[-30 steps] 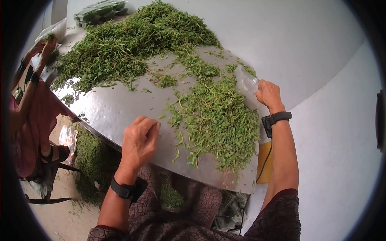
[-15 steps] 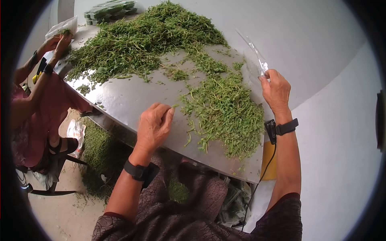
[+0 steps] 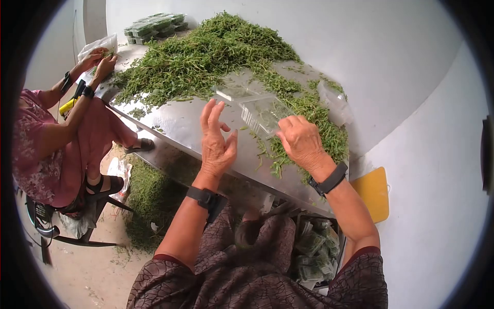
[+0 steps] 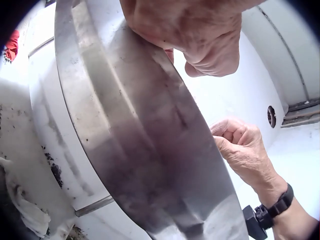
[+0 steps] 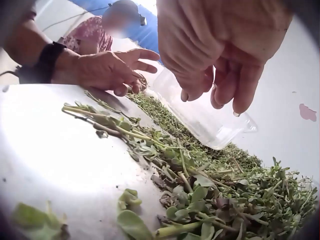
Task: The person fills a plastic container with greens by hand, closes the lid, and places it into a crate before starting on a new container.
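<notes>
So the right hand (image 3: 304,142) has the clear plastic box (image 3: 261,114) pinched at one corner, fingers curled in against the thumb, and the box is tilted over the tabletop (image 3: 177,117) between the two piles. The left hand (image 3: 218,147) is open right beside it, fingers raised and spread apart, not wrapped around anything. There might be a sprig by its fingertips, but the close view is too messy to swear to that. My main worry would be that one-corner grip: thin plastic like that looks floppy, so if the left hand bumps the far side, the box could twist or pop loose. The lid side sticks out toward the left hand too, and it could catch on the fingers and fold over. Setting it down isn't risk-free either, imo. The small pile of greens (image 3: 332,138) is just beside the right hand, with loose stems (image 3: 278,167) near the tabletop's edge, so a low sweep of the wrist could drag some off. Box on top of stems would probably rock. The other crumpled clear plastic (image 3: 335,105) lies on the small pile's far side, and a sleeve or strap might snag it on a longer reach.
</notes>
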### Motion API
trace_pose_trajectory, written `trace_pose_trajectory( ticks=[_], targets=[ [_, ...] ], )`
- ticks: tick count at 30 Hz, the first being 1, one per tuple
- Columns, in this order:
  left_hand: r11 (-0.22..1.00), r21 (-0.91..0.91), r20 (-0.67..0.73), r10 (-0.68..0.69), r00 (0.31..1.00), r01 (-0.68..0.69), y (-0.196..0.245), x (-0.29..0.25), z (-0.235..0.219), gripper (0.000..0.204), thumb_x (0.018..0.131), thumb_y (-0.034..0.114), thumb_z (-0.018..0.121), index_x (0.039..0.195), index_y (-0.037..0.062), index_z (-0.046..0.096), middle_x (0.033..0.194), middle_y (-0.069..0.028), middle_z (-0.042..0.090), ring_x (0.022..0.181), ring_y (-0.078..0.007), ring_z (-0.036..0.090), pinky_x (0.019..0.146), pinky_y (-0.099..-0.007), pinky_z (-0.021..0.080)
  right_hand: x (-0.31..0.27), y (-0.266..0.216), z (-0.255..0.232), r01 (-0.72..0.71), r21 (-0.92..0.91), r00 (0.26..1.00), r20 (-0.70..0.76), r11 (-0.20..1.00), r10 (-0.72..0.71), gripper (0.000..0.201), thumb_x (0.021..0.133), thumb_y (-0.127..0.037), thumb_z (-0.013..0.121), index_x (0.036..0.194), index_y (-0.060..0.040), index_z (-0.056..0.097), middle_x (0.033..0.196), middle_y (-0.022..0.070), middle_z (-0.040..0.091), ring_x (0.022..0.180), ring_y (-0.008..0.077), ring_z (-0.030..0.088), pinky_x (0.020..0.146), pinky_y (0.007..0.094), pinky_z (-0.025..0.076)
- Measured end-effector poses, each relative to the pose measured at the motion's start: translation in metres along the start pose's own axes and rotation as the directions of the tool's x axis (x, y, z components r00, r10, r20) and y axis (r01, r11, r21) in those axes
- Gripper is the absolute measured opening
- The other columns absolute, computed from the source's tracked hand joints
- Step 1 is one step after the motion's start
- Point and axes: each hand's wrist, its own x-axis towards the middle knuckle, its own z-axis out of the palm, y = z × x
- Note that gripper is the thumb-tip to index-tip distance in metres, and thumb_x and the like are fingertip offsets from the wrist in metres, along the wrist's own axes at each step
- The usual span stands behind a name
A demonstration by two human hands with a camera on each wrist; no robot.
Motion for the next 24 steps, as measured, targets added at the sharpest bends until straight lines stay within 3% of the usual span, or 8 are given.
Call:
trace_pose_trajectory(
  ticks=[4, 7, 9, 10, 13, 16, 19, 24],
  targets=[
    [0.998, 0.049, 0.11, 0.025, 0.994, -0.031, 0.003, -0.001, -0.004, 0.068, 0.072, -0.009, 0.055, 0.134, 0.0168, 0.042, 0.145, -0.0143, 0.032, 0.081, -0.0233, 0.06, 0.066, -0.0319, 0.053, -0.008, -0.002, 0.009, -0.015, 0.05, 1.0, 0.022, 0.999, 0.014, 0.022, 0.072, -0.003, 0.069, 0.087, -0.0016, 0.054, 0.082, 0.0127, 0.056, 0.078, 0.0309, 0.056, 0.067, 0.0394, 0.047],
    [0.986, 0.089, 0.196, 0.121, 0.973, -0.14, 0.007, 0.001, -0.003, 0.06, 0.074, -0.01, 0.051, 0.129, 0.0151, 0.05, 0.148, -0.0127, 0.029, 0.08, -0.0172, 0.057, 0.066, -0.0298, 0.05, -0.01, -0.006, 0.015, 0.005, 0.059, 1.0, 0.003, 0.998, -0.005, 0.016, 0.073, -0.003, 0.068, 0.079, -0.0027, 0.053, 0.077, 0.0109, 0.054, 0.079, 0.0289, 0.057, 0.068, 0.0385, 0.051],
    [0.991, 0.078, 0.23, 0.084, 0.969, -0.105, 0.012, 0.001, -0.004, 0.048, 0.076, -0.009, 0.052, 0.118, 0.0118, 0.058, 0.141, -0.0132, 0.04, 0.083, -0.0199, 0.06, 0.071, -0.0326, 0.051, -0.012, -0.01, 0.016, -0.011, 0.078, 0.997, 0.081, 0.997, 0.005, 0.02, 0.075, -0.003, 0.067, 0.092, -0.0009, 0.056, 0.095, 0.0154, 0.057, 0.088, 0.031, 0.057, 0.076, 0.0392, 0.051],
    [0.991, 0.078, 0.237, 0.088, 0.968, -0.109, 0.012, 0.002, -0.004, 0.048, 0.076, -0.009, 0.052, 0.118, 0.0118, 0.058, 0.141, -0.0132, 0.04, 0.083, -0.0199, 0.06, 0.071, -0.0326, 0.051, -0.013, -0.011, 0.015, -0.018, 0.078, 0.997, 0.077, 0.997, 0.012, 0.02, 0.075, -0.003, 0.067, 0.092, -0.0009, 0.056, 0.095, 0.0154, 0.057, 0.088, 0.031, 0.057, 0.076, 0.0392, 0.051],
    [0.988, 0.151, 0.377, -0.042, 0.925, -0.017, 0.004, 0.001, -0.005, 0.034, 0.079, -0.005, 0.054, 0.109, 0.0075, 0.06, 0.13, -0.0129, 0.051, 0.086, -0.0208, 0.061, 0.072, -0.0318, 0.051, -0.02, -0.014, 0.005, -0.032, 0.151, 0.999, -0.004, 0.988, 0.033, 0.037, 0.078, -0.004, 0.065, 0.112, 0.0006, 0.053, 0.117, 0.0218, 0.052, 0.098, 0.0344, 0.056, 0.086, 0.0412, 0.049],
    [0.993, 0.111, 0.338, -0.08, 0.938, 0.045, -0.002, 0.002, -0.003, 0.024, 0.082, -0.004, 0.055, 0.104, 0.0053, 0.06, 0.115, -0.0119, 0.058, 0.083, -0.0204, 0.06, 0.072, -0.0304, 0.05, -0.032, -0.012, -0.011, -0.098, 0.16, 0.994, 0.055, 0.982, 0.09, 0.052, 0.08, -0.007, 0.065, 0.127, 0.0012, 0.045, 0.132, 0.026, 0.043, 0.107, 0.0384, 0.054, 0.094, 0.0432, 0.044],
    [0.978, 0.146, 0.186, 0.122, 0.975, -0.15, -0.006, 0.002, 0.001, 0.018, 0.086, -0.004, 0.053, 0.1, 0.0047, 0.061, 0.102, -0.0093, 0.054, 0.078, -0.0187, 0.057, 0.07, -0.0282, 0.049, -0.053, -0.018, -0.027, -0.273, 0.29, 0.962, 0.087, 0.917, 0.259, 0.052, 0.08, -0.01, 0.067, 0.126, 0.0028, 0.045, 0.137, 0.0277, 0.039, 0.115, 0.0414, 0.05, 0.098, 0.0439, 0.041],
    [0.979, 0.185, 0.159, 0.061, 0.985, -0.09, -0.009, 0.002, 0.003, 0.02, 0.086, -0.003, 0.054, 0.102, 0.0059, 0.062, 0.104, -0.0097, 0.052, 0.078, -0.0178, 0.058, 0.069, -0.0276, 0.05, -0.098, -0.03, -0.038, -0.33, 0.314, 0.942, 0.165, 0.89, 0.291, 0.05, 0.081, -0.011, 0.065, 0.124, 0.0045, 0.047, 0.135, 0.0274, 0.041, 0.117, 0.0412, 0.048, 0.1, 0.0458, 0.04]
  ],
)
